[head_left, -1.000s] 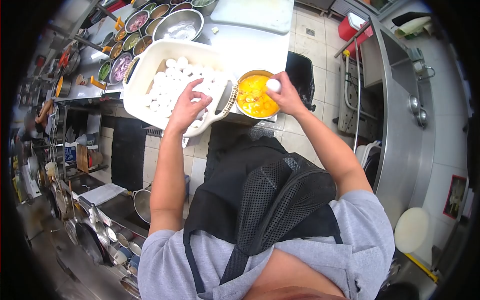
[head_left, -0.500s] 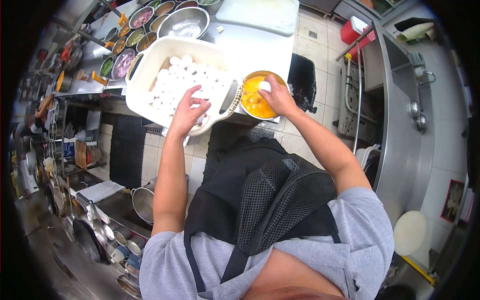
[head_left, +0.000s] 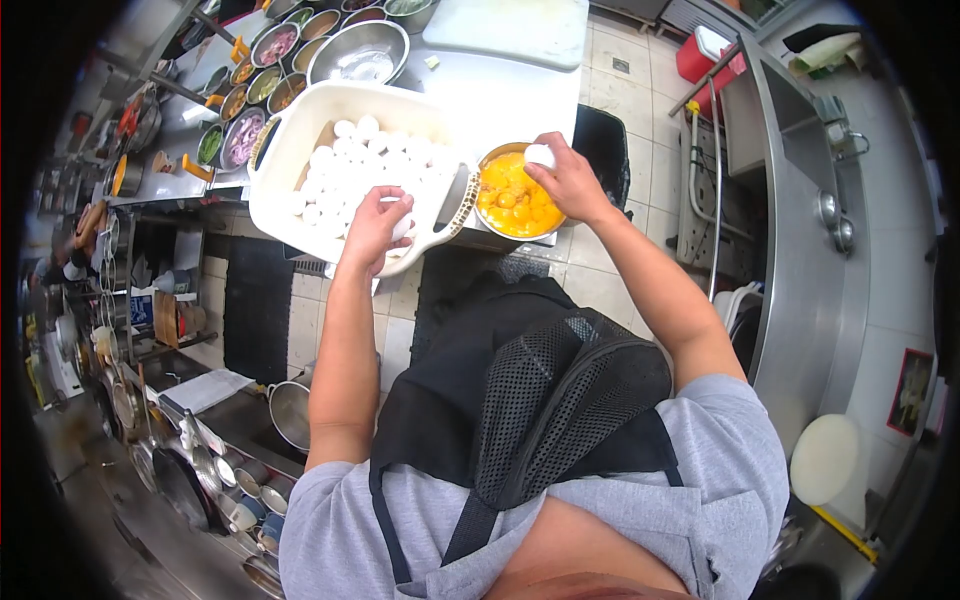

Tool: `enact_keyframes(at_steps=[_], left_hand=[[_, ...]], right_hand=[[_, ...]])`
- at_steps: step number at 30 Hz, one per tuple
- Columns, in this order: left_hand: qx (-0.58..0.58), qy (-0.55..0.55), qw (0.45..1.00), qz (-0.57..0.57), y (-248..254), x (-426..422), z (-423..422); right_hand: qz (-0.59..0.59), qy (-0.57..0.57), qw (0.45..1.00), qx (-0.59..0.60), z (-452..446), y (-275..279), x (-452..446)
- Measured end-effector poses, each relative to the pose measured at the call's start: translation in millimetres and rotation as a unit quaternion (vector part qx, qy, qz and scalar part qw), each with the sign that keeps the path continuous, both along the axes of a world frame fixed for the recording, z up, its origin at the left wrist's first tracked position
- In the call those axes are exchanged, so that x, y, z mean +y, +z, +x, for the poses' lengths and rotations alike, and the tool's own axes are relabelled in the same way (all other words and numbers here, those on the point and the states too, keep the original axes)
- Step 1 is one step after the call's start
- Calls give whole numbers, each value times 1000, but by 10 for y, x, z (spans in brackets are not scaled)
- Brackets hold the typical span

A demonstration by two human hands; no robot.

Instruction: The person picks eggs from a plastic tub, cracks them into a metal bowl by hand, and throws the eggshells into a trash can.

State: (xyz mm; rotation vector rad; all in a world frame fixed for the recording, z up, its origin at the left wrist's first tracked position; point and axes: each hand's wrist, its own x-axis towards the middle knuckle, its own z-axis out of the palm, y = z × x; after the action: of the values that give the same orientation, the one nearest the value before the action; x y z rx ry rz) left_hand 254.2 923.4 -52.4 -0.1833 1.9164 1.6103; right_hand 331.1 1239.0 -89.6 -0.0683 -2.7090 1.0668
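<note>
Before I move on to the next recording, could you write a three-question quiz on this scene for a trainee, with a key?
1. Open question: What is held in the right hand?
2. Multiple choice: In the picture, where does the round container with the yellow yolks stand relative to the white tub?
A) To its left
B) To its right
C) Inside it
3. True or false: The left hand is on the cutting board.

Key:
1. A white egg; whether its shell is cracked cannot be told.
2. B.
3. False; it is at the near side of the white tub.
</note>
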Motion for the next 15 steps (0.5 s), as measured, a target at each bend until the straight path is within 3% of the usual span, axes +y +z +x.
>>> enact_keyframes(at_steps=[4, 6, 8, 10, 11, 13, 14, 15], left_hand=[[12, -9, 997, 70, -125, -8, 0], [59, -15, 996, 73, -74, 62, 9], [79, -30, 994, 65, -53, 134, -19], [101, -46, 992, 58, 28, 257, -34], [151, -61, 986, 39, 69, 362, -33], [311, -114, 943, -20, 101, 563, -76], [335, -126, 933, -23, 101, 701, -60], [360, -137, 922, -25, 265, 911, 14]], right_hand=[[-21, -36, 994, 103, 16, 37, 294], [-18, -88, 991, 95, -4, 69, 491], [113, -116, 979, 125, -60, -85, 770], [235, -225, 941, 93, -44, -216, 893], [234, -226, 941, 96, -52, -288, 924], [-104, -207, 972, 27, 3, -287, 849], [-319, -165, 932, -40, 69, -275, 728], [-460, -126, 876, -69, 151, -203, 563]])
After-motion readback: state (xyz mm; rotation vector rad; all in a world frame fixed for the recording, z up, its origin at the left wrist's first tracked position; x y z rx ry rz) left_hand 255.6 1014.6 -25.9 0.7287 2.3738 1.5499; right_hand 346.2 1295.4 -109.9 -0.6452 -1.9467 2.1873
